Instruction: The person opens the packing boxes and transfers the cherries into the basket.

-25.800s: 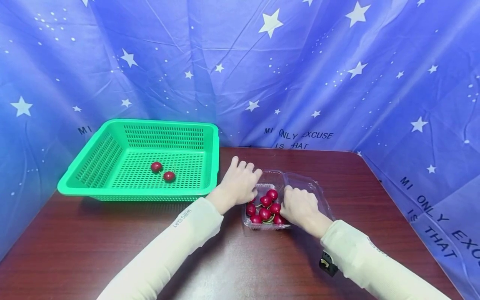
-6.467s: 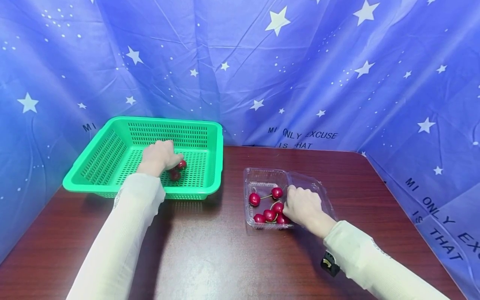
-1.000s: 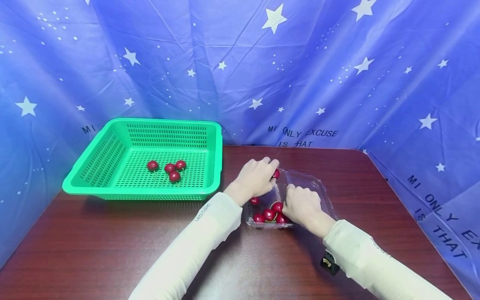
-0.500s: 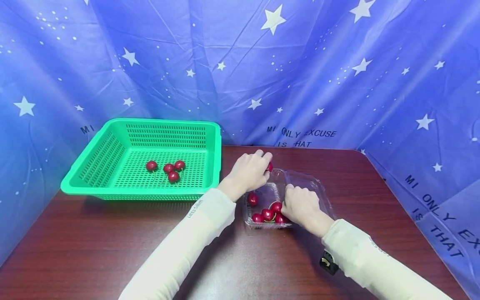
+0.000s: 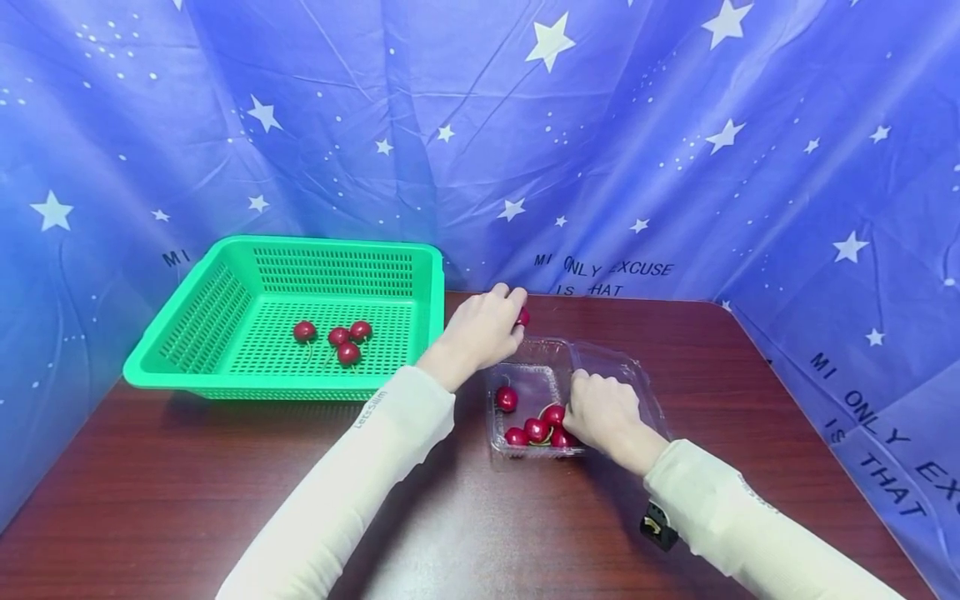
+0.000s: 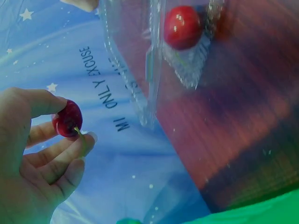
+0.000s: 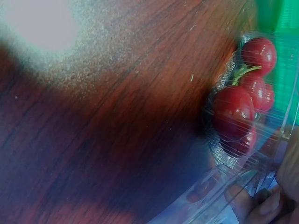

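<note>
My left hand [image 5: 480,332] pinches a dark red cherry [image 6: 67,119] between thumb and fingertips, its green stem hanging down. In the head view, that hand is raised between the green basket [image 5: 277,382] and the clear plastic container [image 5: 536,382]. Several cherries [image 5: 536,430] lie in the container, most bunched at its near side and one by its left wall. My right hand [image 5: 606,410] grips the container's right edge, where the clear lid [image 5: 618,367] folds back. In the right wrist view its fingers [image 7: 268,205] curl at the plastic edge, partly out of frame.
Several cherries [image 5: 339,337] sit on the slotted floor of the green basket at the left. All stands on a dark red-brown wooden table [image 5: 480,525]. A blue star-patterned cloth [image 5: 480,167] hangs close behind the table and along its sides.
Over the last second my left hand has lifted a cherry from the container and moved left and up with it. My right hand stays put. The basket holds more cherries than 25.8 s ago.
</note>
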The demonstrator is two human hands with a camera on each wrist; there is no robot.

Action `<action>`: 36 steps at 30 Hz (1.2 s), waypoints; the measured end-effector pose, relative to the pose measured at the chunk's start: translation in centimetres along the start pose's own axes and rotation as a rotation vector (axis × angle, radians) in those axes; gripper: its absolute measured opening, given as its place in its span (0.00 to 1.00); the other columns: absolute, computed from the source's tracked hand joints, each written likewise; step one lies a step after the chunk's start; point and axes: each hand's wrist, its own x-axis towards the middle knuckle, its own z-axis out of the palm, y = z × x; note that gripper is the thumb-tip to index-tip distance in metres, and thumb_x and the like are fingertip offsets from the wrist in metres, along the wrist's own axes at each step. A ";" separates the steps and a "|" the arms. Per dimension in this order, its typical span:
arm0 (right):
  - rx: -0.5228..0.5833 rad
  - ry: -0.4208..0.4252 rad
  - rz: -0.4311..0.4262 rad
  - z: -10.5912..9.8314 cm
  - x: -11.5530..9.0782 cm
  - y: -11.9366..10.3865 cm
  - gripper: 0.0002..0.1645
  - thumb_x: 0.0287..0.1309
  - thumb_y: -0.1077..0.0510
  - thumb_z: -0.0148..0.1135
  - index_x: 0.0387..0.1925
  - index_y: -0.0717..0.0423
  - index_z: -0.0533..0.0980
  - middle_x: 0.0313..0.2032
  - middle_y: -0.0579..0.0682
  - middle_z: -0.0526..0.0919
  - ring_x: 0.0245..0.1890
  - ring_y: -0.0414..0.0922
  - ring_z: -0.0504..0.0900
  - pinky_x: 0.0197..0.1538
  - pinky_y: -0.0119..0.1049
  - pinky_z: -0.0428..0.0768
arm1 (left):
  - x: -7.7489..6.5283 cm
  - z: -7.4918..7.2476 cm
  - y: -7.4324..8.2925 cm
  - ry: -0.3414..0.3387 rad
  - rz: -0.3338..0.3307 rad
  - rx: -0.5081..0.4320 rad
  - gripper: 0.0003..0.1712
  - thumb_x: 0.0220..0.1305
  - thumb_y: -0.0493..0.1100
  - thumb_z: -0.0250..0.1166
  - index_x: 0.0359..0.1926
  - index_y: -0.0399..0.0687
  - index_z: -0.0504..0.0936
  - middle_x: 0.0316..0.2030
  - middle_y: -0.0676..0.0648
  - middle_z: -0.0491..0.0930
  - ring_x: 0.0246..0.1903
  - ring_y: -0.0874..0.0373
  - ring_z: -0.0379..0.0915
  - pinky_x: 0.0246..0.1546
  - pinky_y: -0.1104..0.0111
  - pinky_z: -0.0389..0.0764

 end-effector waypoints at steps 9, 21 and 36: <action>0.001 0.012 -0.006 0.0 0.0 0.0 0.10 0.44 0.58 0.57 0.22 0.63 0.71 0.24 0.65 0.84 0.25 0.63 0.82 0.22 0.55 0.78 | 0.1 -1.9 -1.8 -0.009 -0.037 0.041 0.16 0.61 0.42 0.61 0.48 0.38 0.74 0.39 0.39 0.80 0.34 0.46 0.80 0.35 0.57 0.85; 0.000 0.016 -0.011 0.1 0.0 -0.2 0.09 0.45 0.58 0.56 0.22 0.63 0.71 0.25 0.65 0.84 0.25 0.64 0.82 0.22 0.55 0.78 | -1.8 -5.2 -7.7 0.012 -0.171 0.055 0.14 0.60 0.40 0.59 0.44 0.34 0.72 0.37 0.34 0.79 0.32 0.39 0.80 0.32 0.52 0.85; -0.008 0.011 -0.009 0.0 -0.1 -0.2 0.10 0.46 0.59 0.56 0.23 0.64 0.71 0.25 0.65 0.84 0.26 0.63 0.82 0.23 0.55 0.78 | -5.3 -6.1 -13.5 -0.055 -0.375 -0.003 0.17 0.63 0.41 0.56 0.47 0.31 0.71 0.40 0.31 0.76 0.36 0.32 0.77 0.36 0.44 0.81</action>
